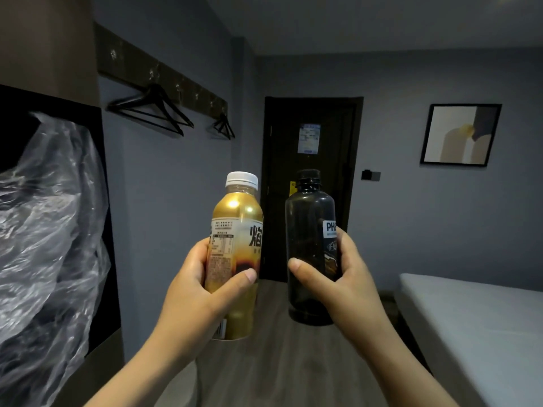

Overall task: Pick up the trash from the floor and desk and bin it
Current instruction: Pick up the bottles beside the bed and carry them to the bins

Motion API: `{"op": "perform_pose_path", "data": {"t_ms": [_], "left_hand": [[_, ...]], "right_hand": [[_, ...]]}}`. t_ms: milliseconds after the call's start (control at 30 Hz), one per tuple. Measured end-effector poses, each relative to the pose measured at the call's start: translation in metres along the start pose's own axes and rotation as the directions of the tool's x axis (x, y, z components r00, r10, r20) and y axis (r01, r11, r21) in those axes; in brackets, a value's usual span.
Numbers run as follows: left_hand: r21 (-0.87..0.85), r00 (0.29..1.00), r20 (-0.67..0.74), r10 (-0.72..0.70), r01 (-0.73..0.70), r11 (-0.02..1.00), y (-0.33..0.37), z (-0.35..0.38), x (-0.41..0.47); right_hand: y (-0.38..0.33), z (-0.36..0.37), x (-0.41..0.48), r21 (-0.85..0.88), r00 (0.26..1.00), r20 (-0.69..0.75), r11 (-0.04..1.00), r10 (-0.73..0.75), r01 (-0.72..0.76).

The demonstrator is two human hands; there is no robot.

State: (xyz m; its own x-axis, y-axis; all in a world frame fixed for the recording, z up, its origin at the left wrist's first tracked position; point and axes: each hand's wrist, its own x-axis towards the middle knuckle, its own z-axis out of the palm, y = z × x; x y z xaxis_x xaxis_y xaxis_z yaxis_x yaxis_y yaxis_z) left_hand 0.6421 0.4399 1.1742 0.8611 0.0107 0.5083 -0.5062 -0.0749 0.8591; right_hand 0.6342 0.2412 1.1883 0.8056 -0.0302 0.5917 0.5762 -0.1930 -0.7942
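The left grip was clamped on the gold bottle, the right grip on the black bottle just beside it. Both were full, so a knock between bottles could loosen either.

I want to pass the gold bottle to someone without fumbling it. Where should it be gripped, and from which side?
Grip the gold bottle round its straight labelled middle, coming in from the side, as the left hand does. It is held upright, and above the label it narrows toward the white cap, so a higher hold would probably slip.
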Motion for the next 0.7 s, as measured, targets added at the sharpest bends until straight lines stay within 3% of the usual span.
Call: {"op": "perform_pose_path", "data": {"t_ms": [367, 700], "left_hand": [[0.076, 0.998, -0.047, -0.04, 0.044, 0.996, -0.109, 0.034, 0.149], [0.058, 0.973, -0.127, -0.191, 0.2, 0.978, -0.215, 0.081, 0.284]], "right_hand": [[0.136, 0.004, 0.144, 0.065, 1.0, 0.013, 0.998, 0.006, -0.007], [0.274, -0.016, 0.285, 0.092, 0.992, 0.08, 0.99, 0.101, -0.108]]}}
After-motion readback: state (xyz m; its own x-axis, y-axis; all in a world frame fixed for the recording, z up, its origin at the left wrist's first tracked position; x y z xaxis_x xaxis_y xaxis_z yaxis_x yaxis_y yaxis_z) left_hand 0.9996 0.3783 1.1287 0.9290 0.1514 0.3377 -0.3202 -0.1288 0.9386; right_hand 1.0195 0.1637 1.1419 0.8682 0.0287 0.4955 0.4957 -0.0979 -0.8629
